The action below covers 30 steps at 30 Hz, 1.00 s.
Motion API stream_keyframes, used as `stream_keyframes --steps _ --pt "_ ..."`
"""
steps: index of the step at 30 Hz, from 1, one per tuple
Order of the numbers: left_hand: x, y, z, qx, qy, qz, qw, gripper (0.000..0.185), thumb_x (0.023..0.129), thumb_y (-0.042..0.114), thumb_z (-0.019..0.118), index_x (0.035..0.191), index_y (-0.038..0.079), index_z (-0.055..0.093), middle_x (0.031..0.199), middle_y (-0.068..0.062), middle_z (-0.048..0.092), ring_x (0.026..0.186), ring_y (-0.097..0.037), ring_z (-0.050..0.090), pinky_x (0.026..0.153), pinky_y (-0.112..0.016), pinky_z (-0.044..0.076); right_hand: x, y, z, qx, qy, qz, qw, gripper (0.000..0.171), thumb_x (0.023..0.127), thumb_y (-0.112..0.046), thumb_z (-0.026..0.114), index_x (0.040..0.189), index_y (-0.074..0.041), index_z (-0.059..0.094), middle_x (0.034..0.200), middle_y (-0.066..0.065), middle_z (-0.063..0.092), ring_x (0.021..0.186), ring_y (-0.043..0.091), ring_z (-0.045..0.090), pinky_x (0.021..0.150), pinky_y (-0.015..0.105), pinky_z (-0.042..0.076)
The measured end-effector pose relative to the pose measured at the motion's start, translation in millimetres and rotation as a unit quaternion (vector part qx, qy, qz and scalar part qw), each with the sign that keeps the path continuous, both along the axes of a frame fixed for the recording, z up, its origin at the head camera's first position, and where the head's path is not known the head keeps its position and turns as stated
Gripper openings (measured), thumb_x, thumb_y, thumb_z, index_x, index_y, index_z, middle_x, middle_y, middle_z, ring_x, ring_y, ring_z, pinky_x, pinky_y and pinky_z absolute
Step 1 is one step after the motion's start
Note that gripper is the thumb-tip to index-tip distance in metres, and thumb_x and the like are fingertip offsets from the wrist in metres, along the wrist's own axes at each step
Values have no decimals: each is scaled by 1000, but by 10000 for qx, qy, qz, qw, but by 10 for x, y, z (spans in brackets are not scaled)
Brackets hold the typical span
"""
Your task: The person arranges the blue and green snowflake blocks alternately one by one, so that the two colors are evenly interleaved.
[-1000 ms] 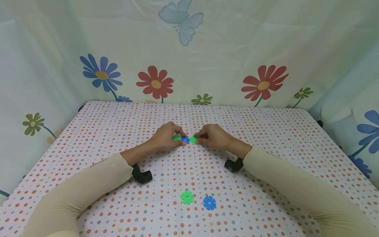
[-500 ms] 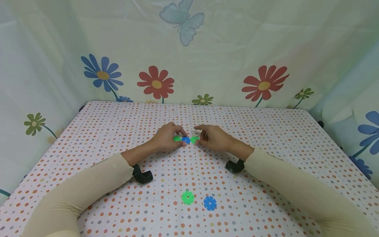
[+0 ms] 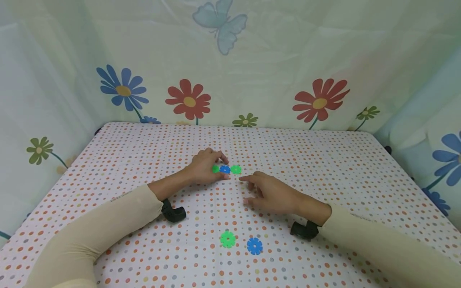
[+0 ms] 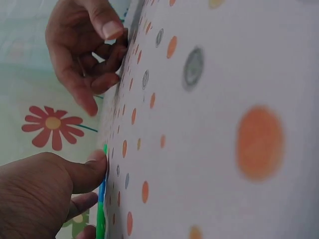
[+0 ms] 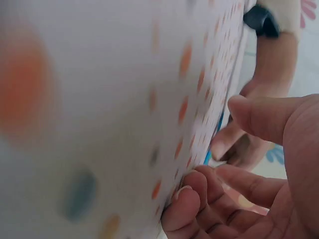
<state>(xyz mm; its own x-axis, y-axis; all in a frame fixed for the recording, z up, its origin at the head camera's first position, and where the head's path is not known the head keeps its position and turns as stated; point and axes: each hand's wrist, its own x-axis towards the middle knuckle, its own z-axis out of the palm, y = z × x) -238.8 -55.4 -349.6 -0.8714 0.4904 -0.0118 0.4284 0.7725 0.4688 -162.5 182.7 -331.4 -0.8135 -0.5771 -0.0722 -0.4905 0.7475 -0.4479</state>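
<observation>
On the dotted cloth, a green notched plastic disc (image 3: 215, 169), a blue disc (image 3: 225, 169) and another green disc (image 3: 236, 169) lie flat in a row. Whether they interlock is too small to tell. My left hand (image 3: 206, 166) arches over the row's left end, thumb on the near side and index finger on the far side, spread apart around the blue disc. It partly covers the left green disc. Nearer to me and to the right, my right hand (image 3: 270, 194) hovers with loosely bent fingers and nothing in them.
A loose green disc (image 3: 228, 239) and a loose blue disc (image 3: 255, 246) lie nearer the front of the table (image 3: 162, 256). Flower-printed curtains (image 3: 273, 60) stand behind and at both sides.
My right hand has let go of the right green disc and drawn back towards me and to the right. My left thumb and index finger have spread slightly; the disc row stays in place.
</observation>
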Motion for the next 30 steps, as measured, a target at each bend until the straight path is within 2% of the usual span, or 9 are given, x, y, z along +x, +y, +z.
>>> stream_keyframes --steps 4,8,10,13,19,30 --pt "-1 68 -1 58 49 -165 9998 42 87 46 72 122 25 62 122 -8 54 114 -28 49 97 -50 38 214 98 22 -89 -358 458 9983 54 89 -38 73 136 -19 57 103 -8 56 79 7 50 67 21 45" --pt "-4 144 3 85 149 -237 9996 42 87 46 72 121 25 62 119 -6 55 111 -26 50 94 -49 39 416 181 70 -183 -820 906 9923 50 84 -43 77 128 -29 60 104 -11 54 84 7 51 72 21 46" --pt "-9 172 1 75 160 -196 9997 41 87 47 72 120 26 63 119 -5 55 110 -25 50 94 -49 39 498 205 80 -185 -912 1040 9902 47 82 -46 77 124 -32 61 105 -14 53 87 5 52 76 21 47" --pt "-21 198 -13 60 155 -117 9998 39 87 46 72 120 27 63 118 -4 55 109 -24 51 93 -47 39 582 222 68 -162 -787 1220 9893 39 82 -48 76 116 -34 63 108 -18 52 90 0 52 80 20 48" --pt "-19 219 -29 207 115 -75 9997 35 87 43 73 117 26 66 116 -3 57 108 -23 52 92 -46 40 627 245 26 -278 -454 1403 9887 31 82 -53 73 108 -37 65 106 -21 52 90 -1 51 81 19 47" --pt "-30 211 -56 442 230 -142 9987 29 89 38 73 113 22 69 113 -4 59 106 -24 54 91 -46 42 616 226 1 -343 -385 1507 9872 25 84 -49 74 104 -38 68 102 -20 54 85 -1 51 76 17 46"
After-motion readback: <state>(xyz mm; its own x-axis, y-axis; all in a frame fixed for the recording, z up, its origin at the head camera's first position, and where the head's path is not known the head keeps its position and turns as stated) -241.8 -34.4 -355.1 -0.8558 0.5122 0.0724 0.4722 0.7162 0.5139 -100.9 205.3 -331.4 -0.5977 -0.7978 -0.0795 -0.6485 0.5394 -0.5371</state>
